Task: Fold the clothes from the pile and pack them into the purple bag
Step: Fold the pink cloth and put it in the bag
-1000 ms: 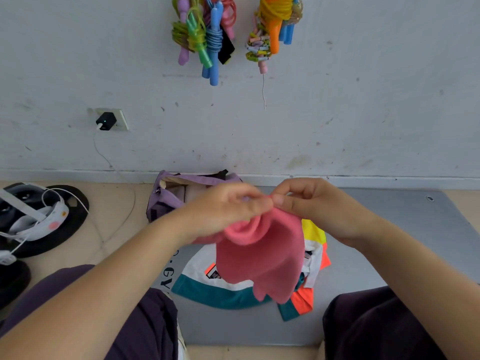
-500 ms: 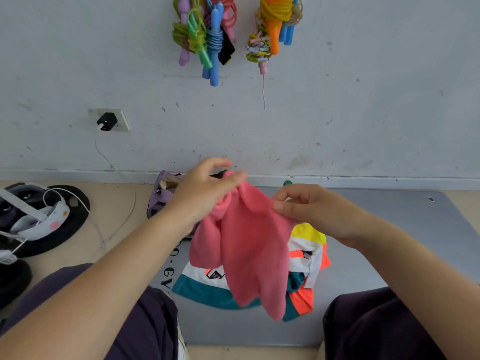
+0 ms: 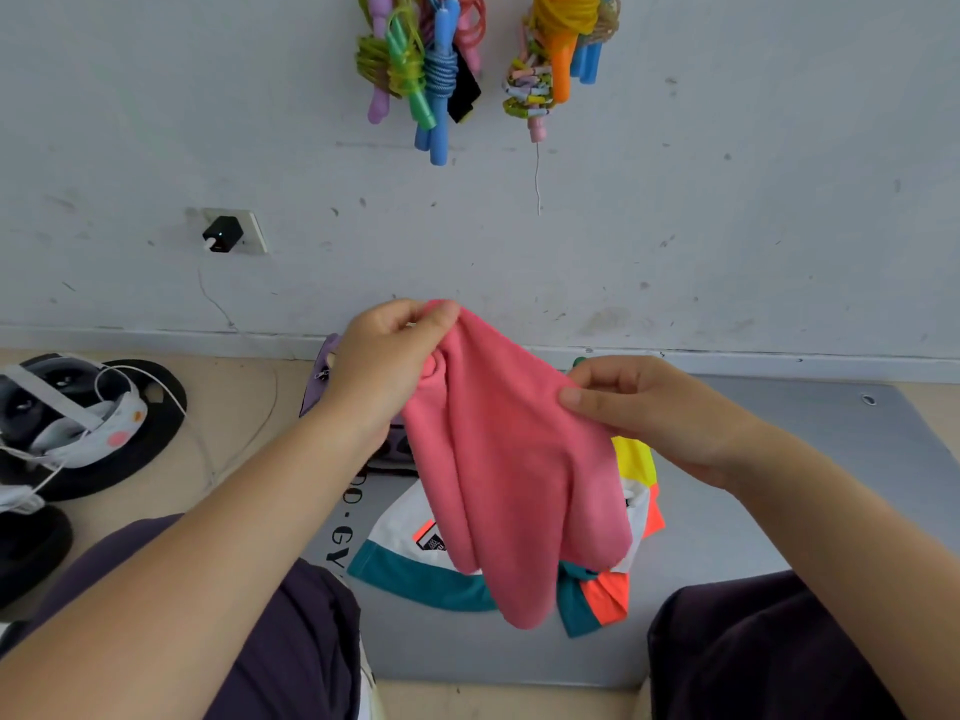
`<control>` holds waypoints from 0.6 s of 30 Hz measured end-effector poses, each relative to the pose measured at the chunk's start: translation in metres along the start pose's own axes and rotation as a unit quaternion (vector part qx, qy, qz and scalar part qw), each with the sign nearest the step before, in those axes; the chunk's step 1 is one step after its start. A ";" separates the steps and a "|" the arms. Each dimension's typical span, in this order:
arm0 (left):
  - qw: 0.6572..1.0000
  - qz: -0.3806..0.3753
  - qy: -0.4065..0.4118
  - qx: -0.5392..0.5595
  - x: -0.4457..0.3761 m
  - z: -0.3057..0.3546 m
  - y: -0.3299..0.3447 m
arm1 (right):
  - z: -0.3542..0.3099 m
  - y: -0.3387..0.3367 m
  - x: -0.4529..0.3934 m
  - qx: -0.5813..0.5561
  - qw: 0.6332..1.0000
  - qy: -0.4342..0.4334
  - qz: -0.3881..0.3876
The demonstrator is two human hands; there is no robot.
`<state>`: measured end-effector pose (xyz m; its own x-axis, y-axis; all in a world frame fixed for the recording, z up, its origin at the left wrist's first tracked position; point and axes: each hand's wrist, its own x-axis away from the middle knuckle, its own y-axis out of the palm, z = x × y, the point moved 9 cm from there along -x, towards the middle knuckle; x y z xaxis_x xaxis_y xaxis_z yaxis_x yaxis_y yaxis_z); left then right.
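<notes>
A pink garment hangs in the air in front of me. My left hand pinches its top corner, raised near the wall's base. My right hand grips its right edge, lower and to the right. Under it lies a pile of colourful clothes, white, teal, orange and yellow, on a grey mat. The purple bag sits behind my left hand against the wall, mostly hidden.
My knees in dark trousers frame the mat. Black weight plates with a white headset and cable lie at left. Skipping ropes hang on the wall, above a socket with a black charger.
My hands, together a second ago, have moved apart. The left hand rose with a corner of the pink garment, spreading it out; the right hand shifted right and slightly down.
</notes>
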<state>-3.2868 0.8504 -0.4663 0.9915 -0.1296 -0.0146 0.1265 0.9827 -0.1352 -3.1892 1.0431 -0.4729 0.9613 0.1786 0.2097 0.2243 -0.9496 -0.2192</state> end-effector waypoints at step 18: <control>0.997 -0.046 0.005 -0.064 0.005 0.004 0.009 | -0.007 -0.003 0.004 0.009 1.000 -0.007 0.016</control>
<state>-3.2810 0.8594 -0.4637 0.9754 -0.2204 -0.0056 0.2113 0.9420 -0.2609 -3.1872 1.0448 -0.4646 0.9700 0.1526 0.1891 0.1968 -0.9499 -0.2428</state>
